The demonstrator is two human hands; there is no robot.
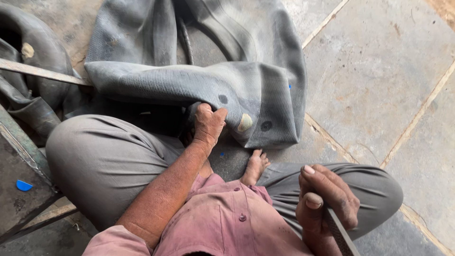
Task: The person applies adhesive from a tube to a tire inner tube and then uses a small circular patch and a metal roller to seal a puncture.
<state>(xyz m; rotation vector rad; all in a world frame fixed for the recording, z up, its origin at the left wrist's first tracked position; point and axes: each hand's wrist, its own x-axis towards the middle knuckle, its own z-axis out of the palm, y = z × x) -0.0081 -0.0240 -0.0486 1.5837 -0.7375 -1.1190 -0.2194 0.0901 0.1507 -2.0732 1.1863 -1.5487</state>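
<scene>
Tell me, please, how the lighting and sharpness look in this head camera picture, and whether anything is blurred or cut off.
Head view: soft, even daylight with no hard shadows or glare; the grey inner tube pinched by the left hand is fairly sharp; the right hand near the bottom edge is a little softer, and the flat metal tool in its grip is cut off by the frame.
</scene>
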